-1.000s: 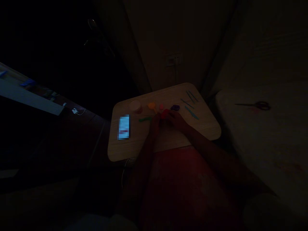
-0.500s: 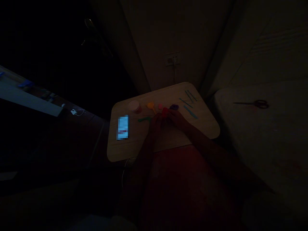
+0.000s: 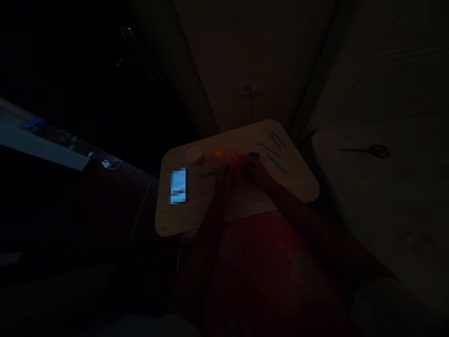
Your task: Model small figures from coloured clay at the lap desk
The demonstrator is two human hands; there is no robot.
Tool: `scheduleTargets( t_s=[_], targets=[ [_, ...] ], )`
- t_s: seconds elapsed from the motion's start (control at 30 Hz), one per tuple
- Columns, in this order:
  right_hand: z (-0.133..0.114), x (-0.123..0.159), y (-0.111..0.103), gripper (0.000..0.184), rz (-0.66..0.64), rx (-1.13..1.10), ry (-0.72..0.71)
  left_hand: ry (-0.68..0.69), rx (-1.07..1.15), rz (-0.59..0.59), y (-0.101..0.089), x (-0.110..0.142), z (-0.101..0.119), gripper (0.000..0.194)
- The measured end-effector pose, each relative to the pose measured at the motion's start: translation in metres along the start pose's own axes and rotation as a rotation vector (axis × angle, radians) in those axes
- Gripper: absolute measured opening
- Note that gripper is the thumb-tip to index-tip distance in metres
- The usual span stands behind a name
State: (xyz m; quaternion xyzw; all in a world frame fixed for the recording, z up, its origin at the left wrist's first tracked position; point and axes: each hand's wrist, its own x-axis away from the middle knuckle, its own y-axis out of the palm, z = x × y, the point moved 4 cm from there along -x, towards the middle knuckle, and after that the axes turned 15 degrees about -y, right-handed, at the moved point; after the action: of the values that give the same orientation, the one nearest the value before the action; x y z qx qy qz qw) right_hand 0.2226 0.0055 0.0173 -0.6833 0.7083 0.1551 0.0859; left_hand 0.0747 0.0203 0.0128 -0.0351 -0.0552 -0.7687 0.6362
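Note:
The scene is very dark. A small red lump (image 3: 240, 161), perhaps modelling clay, is at the fingertips of my right hand (image 3: 255, 172), which is closed on it. My left hand (image 3: 223, 179) is just left of the lump, a small gap away, its fingers too dim to make out. Beside the left hand lies a green strip (image 3: 208, 173), partly covered by it. Beyond the hands are an orange piece (image 3: 218, 153) with a handle-like stem, a small pink piece (image 3: 233, 155) and a dark purple piece (image 3: 253, 155).
On the wooden table (image 3: 196, 220) are a pale tub (image 3: 195, 155), a lit phone (image 3: 178, 186) at left, and several teal sticks (image 3: 277, 162) at right. Scissors (image 3: 377, 150) lie on a pale surface to the right. A wall socket (image 3: 250, 86) has a cable plugged in.
My left hand has drawn slightly away from the red lump, which both hands were around before. The right hand stays at the lump and has shifted a little.

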Motion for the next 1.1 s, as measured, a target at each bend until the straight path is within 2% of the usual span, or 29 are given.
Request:
scheduleTargets(
  t_s=[0.47,0.63,0.87,1.1],
  targets=[
    [0.002,0.001,0.002,0.047,-0.049,-0.103,0.038,0.104,-0.11,0.106,-0.002,0.004,0.016,0.064],
    [0.001,0.002,0.002,0.044,-0.053,-0.069,0.016,0.138,-0.217,0.089,-0.001,0.008,0.016,0.065],
    [-0.002,0.001,-0.001,0.041,0.004,0.056,-0.096,0.165,-0.278,0.032,0.0,0.008,0.01,0.058],
    [-0.008,-0.001,0.001,0.047,-0.087,0.101,-0.132,0.132,-0.262,0.017,-0.003,0.002,0.007,0.058]
  ],
)
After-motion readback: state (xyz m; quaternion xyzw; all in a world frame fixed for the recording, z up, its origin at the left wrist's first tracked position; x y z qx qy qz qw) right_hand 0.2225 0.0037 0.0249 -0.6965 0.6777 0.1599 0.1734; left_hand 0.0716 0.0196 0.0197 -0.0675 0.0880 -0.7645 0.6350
